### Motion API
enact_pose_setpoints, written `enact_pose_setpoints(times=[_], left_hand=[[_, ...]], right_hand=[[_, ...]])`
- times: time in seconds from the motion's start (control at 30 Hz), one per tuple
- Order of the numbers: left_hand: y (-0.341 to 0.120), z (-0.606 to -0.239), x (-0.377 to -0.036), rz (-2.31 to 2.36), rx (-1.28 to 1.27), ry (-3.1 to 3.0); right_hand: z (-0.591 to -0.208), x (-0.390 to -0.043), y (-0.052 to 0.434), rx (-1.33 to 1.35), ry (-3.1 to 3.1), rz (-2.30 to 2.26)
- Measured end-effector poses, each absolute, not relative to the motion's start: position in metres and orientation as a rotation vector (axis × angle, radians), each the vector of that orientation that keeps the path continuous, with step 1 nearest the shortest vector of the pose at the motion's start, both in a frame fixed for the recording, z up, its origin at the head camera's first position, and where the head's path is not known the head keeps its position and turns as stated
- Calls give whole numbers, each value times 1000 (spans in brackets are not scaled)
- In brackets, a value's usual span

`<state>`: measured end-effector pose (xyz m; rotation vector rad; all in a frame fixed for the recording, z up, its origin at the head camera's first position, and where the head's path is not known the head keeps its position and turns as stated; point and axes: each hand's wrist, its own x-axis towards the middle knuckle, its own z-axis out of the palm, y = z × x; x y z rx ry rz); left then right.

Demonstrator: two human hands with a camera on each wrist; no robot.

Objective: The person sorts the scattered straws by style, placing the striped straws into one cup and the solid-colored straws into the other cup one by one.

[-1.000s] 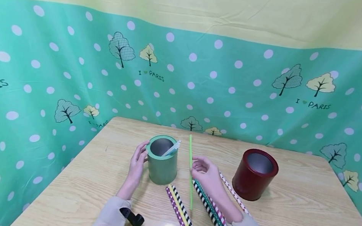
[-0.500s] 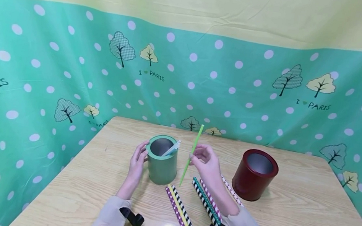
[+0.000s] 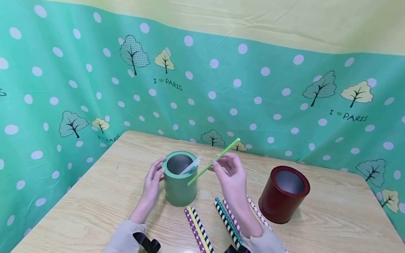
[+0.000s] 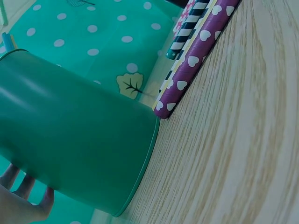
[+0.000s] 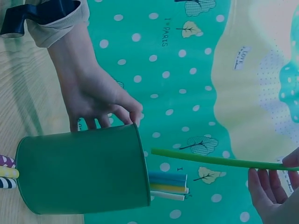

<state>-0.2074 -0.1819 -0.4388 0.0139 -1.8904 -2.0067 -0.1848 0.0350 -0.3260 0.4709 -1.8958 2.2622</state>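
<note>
A bright green straw (image 3: 215, 160) slants up to the right, pinched between the thumb and fingers of my right hand (image 3: 233, 177). In the head view its lower end overlaps the right side of a green canister (image 3: 180, 191). From the right wrist view, that end of the straw is just beyond the canister's mouth and apart from it. Several straws (image 5: 168, 179), blue, yellow and white, stick out of the canister. My left hand (image 3: 152, 180) holds the canister's left side near the rim, its fingertips (image 4: 46, 200) against the wall.
In front of the canister lie purple heart-print, yellow and black-striped straws (image 3: 205, 244). More patterned straws (image 3: 228, 219) lie partly under my right forearm, with a dotted straw (image 3: 258, 212) beyond. A dark red canister (image 3: 280, 202) stands to the right. Behind the table (image 3: 347, 233) hangs a polka-dot cloth (image 3: 262, 87).
My right hand has lifted the green straw up and back. The straw has tilted from leaning left to leaning right, its lower end now nearer the canister. My left hand has stayed in place.
</note>
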Motion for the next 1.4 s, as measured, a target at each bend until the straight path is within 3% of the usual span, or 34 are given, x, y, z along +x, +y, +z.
enact_pose_setpoints(times=[0.7, 0.93, 1.4], left_hand=[[-183, -438, -206, -1993, 26, -1908], [-182, -431, -204, -2019, 62, -1920], [-178, -411, -181, -1851, 70, -1864]], right_hand=[[-330, -197, 11, 569, -1826, 2210], [-317, -186, 10, 526, -1949, 2190], [-352, -197, 76, 576, -2276, 1909]])
